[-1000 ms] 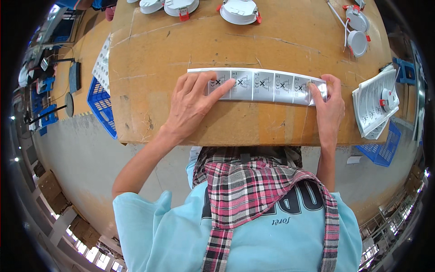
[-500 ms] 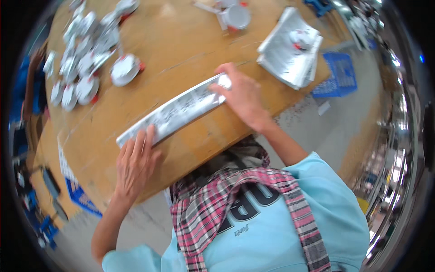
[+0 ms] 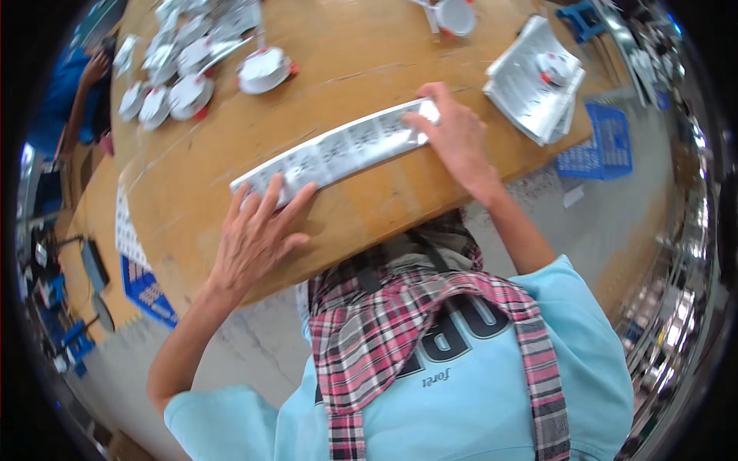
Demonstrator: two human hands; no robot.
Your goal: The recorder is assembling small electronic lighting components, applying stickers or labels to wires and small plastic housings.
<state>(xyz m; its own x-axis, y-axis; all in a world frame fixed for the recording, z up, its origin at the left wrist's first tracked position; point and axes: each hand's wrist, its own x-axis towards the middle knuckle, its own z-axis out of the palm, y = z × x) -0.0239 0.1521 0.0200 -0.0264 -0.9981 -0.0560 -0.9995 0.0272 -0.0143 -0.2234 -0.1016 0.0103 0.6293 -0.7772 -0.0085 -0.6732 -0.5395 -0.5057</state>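
A long, narrow silvery-white strip of printed sheet [image 3: 338, 151] lies slantwise on the wooden table near its front edge, dark printed marks facing up. On its left end rests my left hand [image 3: 257, 234], fingers spread and fingertips on the near side. My right hand [image 3: 460, 142] grips the right end, its thumb on top and its index finger at the far edge. To the right lies a stack of silvery printed sheets [image 3: 523, 92], with a small round white-and-red piece [image 3: 553, 69] on it.
Several round white pieces with red tabs [image 3: 191, 96] are heaped at the far left; one [image 3: 264, 71] lies apart. Another round white piece [image 3: 455, 17] sits at the back. Blue baskets [image 3: 611, 138] stand below both table sides. A person in blue [image 3: 73, 96] is at the left.
The whole view has shifted, so the table's things appear farther right and higher. My left fingers have spread wider on the strip. My right hand keeps its hold on the right end.
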